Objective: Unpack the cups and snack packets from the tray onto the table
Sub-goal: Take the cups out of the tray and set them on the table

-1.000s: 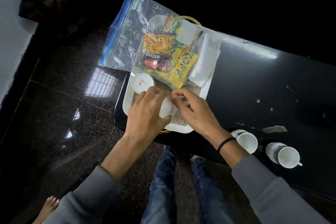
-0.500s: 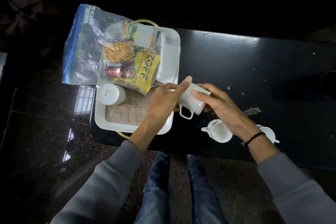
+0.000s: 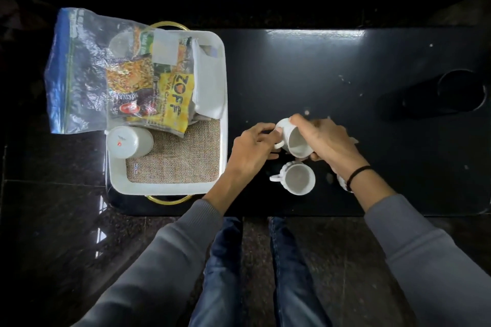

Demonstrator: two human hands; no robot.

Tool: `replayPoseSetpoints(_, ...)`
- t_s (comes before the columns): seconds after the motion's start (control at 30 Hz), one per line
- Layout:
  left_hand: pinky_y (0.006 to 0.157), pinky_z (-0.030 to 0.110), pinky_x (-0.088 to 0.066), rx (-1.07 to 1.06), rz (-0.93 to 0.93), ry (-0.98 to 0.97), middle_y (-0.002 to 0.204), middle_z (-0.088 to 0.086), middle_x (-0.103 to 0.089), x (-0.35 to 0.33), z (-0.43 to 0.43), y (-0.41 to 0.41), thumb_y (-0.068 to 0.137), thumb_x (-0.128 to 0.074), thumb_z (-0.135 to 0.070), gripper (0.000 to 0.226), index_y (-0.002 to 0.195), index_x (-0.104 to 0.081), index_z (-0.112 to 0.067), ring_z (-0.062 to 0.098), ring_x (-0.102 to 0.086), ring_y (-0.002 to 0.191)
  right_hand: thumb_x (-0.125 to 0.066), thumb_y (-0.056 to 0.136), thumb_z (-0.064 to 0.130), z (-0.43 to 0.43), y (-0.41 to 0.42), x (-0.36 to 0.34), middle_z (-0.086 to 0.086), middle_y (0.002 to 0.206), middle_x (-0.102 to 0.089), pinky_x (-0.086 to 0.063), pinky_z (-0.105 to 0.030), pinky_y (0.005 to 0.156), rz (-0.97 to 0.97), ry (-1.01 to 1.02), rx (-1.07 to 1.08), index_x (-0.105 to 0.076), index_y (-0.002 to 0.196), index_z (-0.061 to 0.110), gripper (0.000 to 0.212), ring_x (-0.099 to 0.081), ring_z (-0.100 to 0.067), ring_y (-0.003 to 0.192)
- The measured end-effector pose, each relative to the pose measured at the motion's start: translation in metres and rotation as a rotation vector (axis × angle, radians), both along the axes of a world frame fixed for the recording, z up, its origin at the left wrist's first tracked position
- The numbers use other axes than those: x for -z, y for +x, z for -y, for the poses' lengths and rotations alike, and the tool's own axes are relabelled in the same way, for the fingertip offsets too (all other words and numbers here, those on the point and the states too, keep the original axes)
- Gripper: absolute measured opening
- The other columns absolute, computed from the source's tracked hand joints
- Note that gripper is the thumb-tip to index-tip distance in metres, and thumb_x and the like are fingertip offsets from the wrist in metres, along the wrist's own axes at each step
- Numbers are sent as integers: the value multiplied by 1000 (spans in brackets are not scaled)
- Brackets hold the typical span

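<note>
step: setting third cup down | right hand (image 3: 322,141) wrapped round tilted white ceramic cup (image 3: 292,139) above black table (image 3: 345,66), left hand (image 3: 252,150) pinching its handle | another white cup (image 3: 299,178) just beside | next, likely: right it, release, return to white tray (image 3: 224,114) for upturned cup (image 3: 128,141) and bagged snack packets (image 3: 148,87)

The bench (image 3: 332,66) is bare across the upper middle of the frame, so I can pass there. Below my right hand (image 3: 322,138), an upright cup (image 3: 299,178) blocks the near edge. At left, the tray (image 3: 224,114) wall hems my left hand (image 3: 252,148). A dark round object (image 3: 461,93) sits far right.
</note>
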State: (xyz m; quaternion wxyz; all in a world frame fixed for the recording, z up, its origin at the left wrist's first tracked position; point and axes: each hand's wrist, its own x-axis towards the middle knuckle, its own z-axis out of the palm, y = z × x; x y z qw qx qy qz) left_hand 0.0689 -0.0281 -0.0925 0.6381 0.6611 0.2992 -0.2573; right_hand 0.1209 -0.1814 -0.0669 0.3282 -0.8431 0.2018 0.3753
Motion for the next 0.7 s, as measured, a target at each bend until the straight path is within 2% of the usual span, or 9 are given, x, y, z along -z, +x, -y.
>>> replayPoseSetpoints(0.13, 85, 31, -65, 34, 21, 53, 110, 7, -77, 6, 1, 5, 103, -59, -25, 32, 128, -72, -10, 15, -79, 89, -44, 80, 74, -7, 6, 8, -17, 110, -67, -38, -24, 50, 17, -81, -25, -68, 97, 9, 71, -67, -22, 71)
replayPoseSetpoints(0.2, 87, 33, -64, 40, 24, 76, 108, 7, -78, 9, 2, 7, 104, -56, -23, 30, 123, -74, -8, 15, -79, 89, -45, 80, 73, -11, 9, 12, -19, 119, -64, -43, -22, 47, 10, -91, -29, -67, 111, 4, 78, -68, -26, 80)
replayPoseSetpoints(0.23, 88, 32, -64, 42, 22, 82, 106, 8, -78, 11, 2, 8, 104, -56, -24, 30, 120, -76, -8, 15, -79, 88, -46, 82, 72, -13, 10, 13, -19, 122, -63, -43, -18, 40, 8, -92, -36, -65, 118, 3, 80, -64, -23, 77)
replayPoseSetpoints(0.3, 88, 32, -64, 49, 13, 94, 103, 10, -79, 15, 3, 10, 105, -55, -27, 32, 114, -77, -6, 17, -80, 86, -48, 84, 68, -16, 12, 15, -18, 127, -61, -33, -11, 25, 8, -91, -38, -61, 128, 0, 82, -50, -14, 68)
replayPoseSetpoints(0.33, 88, 32, -64, 52, 5, 99, 102, 11, -79, 18, 3, 10, 106, -55, -28, 33, 111, -78, -5, 18, -80, 85, -50, 84, 68, -16, 12, 17, -18, 130, -58, -31, -10, 23, 3, -83, -28, -59, 132, 0, 83, -49, -15, 70)
replayPoseSetpoints(0.37, 89, 33, -64, 51, -2, 101, 101, 12, -79, 20, 3, 10, 106, -55, -29, 34, 108, -78, -4, 19, -80, 85, -52, 83, 67, -16, 12, 19, -19, 134, -54, -33, -9, 24, 0, -75, -13, -57, 135, 1, 85, -55, -16, 75)
replayPoseSetpoints(0.47, 90, 37, -64, 49, -9, 106, 98, 15, -79, 26, 6, 11, 106, -55, -28, 35, 101, -78, -2, 21, -80, 84, -55, 82, 67, -17, 13, 23, -21, 138, -45, -39, -12, 28, -8, -101, 4, -56, 138, 3, 85, -72, -34, 87)
replayPoseSetpoints(0.57, 88, 37, -64, 71, -2, 127, 94, 15, -79, 29, 6, 12, 106, -54, -29, 36, 99, -77, -3, 20, -80, 80, -53, 83, 67, -18, 15, 24, -22, 139, -45, -39, -11, 27, -9, -138, -13, -57, 137, 4, 83, -74, -35, 79)
replayPoseSetpoints(0.7, 84, 34, -65, 77, -3, 124, 93, 17, -78, 32, 7, 13, 106, -53, -29, 36, 98, -76, -2, 22, -80, 79, -53, 85, 67, -18, 15, 23, -22, 141, -42, -37, -11, 26, 1, -161, -5, -55, 139, 5, 83, -73, -34, 78)
